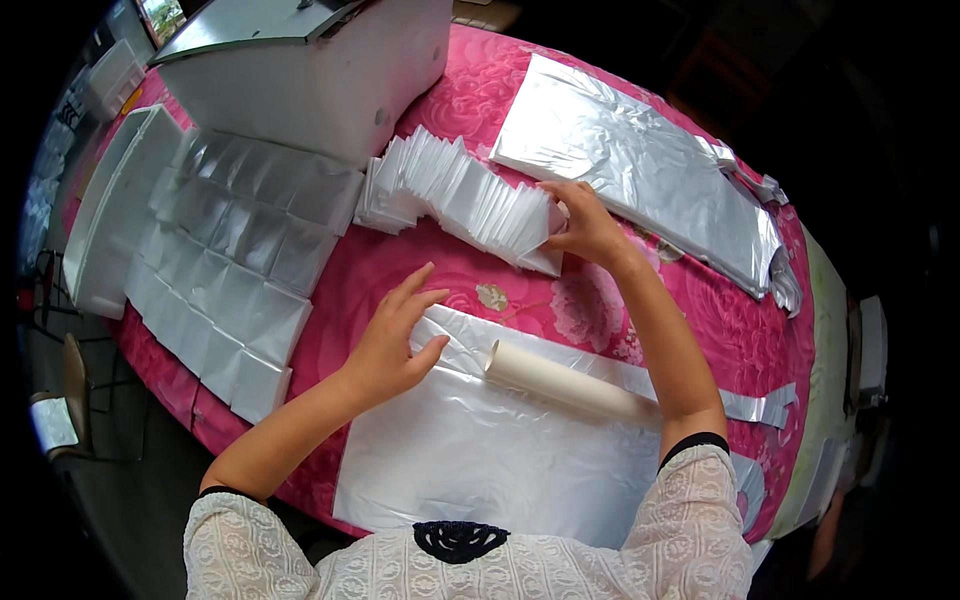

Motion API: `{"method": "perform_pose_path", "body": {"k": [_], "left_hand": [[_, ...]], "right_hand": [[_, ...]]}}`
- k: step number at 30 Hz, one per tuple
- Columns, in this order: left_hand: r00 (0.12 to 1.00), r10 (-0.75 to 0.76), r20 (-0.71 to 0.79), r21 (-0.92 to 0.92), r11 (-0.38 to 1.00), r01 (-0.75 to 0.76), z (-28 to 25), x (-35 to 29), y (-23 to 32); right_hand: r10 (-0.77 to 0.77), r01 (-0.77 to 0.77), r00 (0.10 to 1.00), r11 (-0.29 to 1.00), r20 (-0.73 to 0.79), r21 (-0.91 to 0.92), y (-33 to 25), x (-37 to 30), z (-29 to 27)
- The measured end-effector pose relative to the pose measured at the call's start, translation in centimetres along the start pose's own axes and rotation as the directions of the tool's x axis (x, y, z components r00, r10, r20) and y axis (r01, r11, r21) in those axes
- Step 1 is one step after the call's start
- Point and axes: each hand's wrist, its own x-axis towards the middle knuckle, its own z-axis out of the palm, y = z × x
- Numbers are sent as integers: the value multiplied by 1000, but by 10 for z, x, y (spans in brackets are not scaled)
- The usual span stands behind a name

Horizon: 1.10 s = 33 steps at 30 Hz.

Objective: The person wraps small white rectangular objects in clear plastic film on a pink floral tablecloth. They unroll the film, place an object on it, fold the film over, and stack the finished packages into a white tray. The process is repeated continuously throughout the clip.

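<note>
A long, bent row of thin white packets (455, 195) stands on edge on the pink flowered tablecloth (350, 275). At the row's right end, my right hand (590, 228) has its thumb and fingers closed around the edges of the last packet. My left hand (390, 345) hovers with fingers apart and nothing in them, over the upper left corner of a stack of shiny clear plastic bags (480, 460). A pale, hollow tube (570, 382) lies across these bags, partly behind my right forearm.
To the left, several overlapping rows of folded translucent packets (225, 260) lie beside a long white tray (110, 225). A large white box (300, 95) with a dark-edged lid stands behind them. Another stack of silvery plastic bags (630, 150) lies at the far right.
</note>
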Motion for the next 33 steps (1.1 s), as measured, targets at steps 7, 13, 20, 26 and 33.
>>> {"method": "perform_pose_path", "body": {"k": [7,13,20,26,33], "left_hand": [[1000,-4,11,-5,1000,4,2,-1,-1],[999,-40,-29,-105,994,37,2,-8,8],[949,-31,-314,-464,877,-125,45,-63,40],[987,-39,-159,-262,965,-4,63,-109,28],[995,-31,-93,-206,978,11,67,-110,27]], "right_hand": [[7,-8,1000,999,-24,-32,9,0,3],[58,-69,997,951,44,301,-42,-24,-18],[-116,85,993,833,23,546,-148,-126,34],[-56,40,998,854,16,519,-150,-181,86],[6,-13,1000,882,16,470,-149,-181,88]]}}
